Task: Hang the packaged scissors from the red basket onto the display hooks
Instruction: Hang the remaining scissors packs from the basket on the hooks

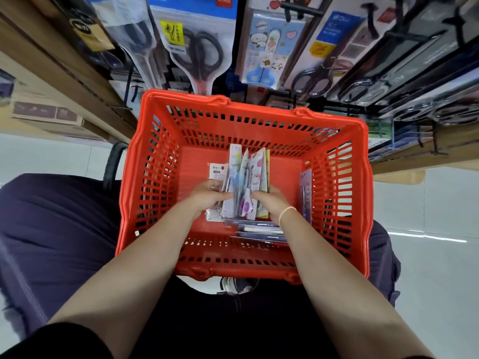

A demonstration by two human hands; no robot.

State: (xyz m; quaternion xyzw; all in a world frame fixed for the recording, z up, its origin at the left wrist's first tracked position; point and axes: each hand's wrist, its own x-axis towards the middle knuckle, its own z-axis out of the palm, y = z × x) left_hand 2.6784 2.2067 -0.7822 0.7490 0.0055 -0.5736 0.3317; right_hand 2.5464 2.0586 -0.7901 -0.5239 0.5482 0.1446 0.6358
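Both hands in basket (pixel 361 177): left hand (pixel 207 195) and right hand (pixel 269 200) grip upright scissor packs (pixel 246 182) between them. More packs lie beneath. Nothing from this bundle on hooks (pixel 295 7) yet; hanging remains.

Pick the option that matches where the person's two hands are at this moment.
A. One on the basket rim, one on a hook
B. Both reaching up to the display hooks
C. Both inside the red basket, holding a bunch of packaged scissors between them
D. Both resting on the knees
C: the left hand and right hand press a bunch of packaged scissors from either side inside the red basket.
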